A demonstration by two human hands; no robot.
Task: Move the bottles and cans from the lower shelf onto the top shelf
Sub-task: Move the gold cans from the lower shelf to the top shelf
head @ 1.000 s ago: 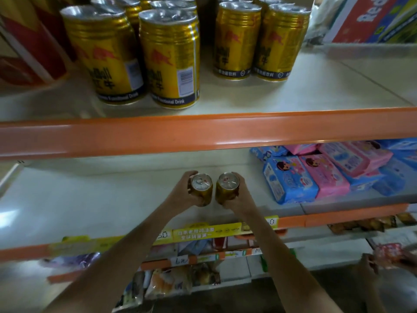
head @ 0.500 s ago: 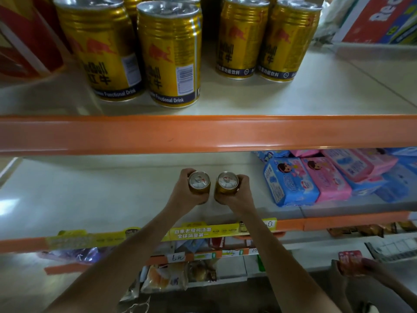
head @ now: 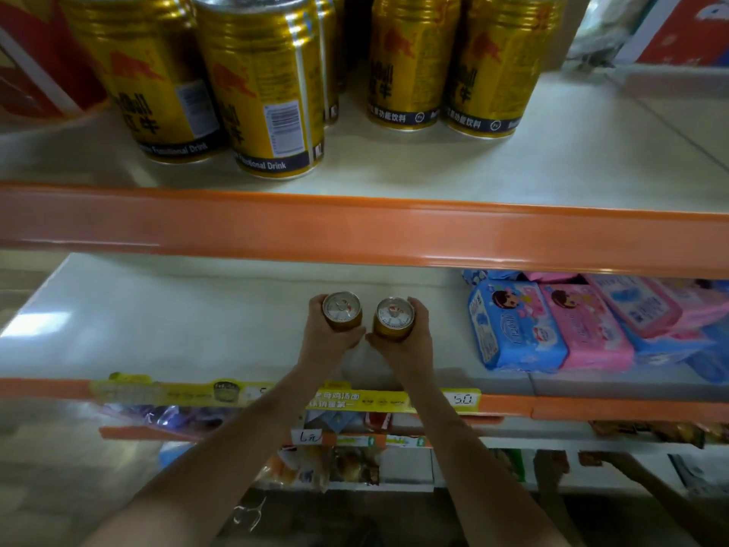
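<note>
Two gold drink cans stand side by side over the lower shelf (head: 157, 329), seen from above with their silver tops showing. My left hand (head: 323, 341) is wrapped around the left can (head: 341, 309). My right hand (head: 410, 341) is wrapped around the right can (head: 394, 315). The two cans are a small gap apart. On the top shelf (head: 552, 167) stand several more gold cans (head: 268, 92), grouped left and middle; its right part is bare.
An orange rail (head: 394, 234) fronts the top shelf just above my hands. Blue and pink soft packs (head: 552, 329) lie on the lower shelf to the right. Red boxes (head: 35, 73) stand top left. Another person's arm (head: 651, 487) reaches in at the lower right.
The view has tilted down and closer, so the top-shelf cans look bigger. Both hands keep hold of their cans at about the same spot over the lower shelf.
</note>
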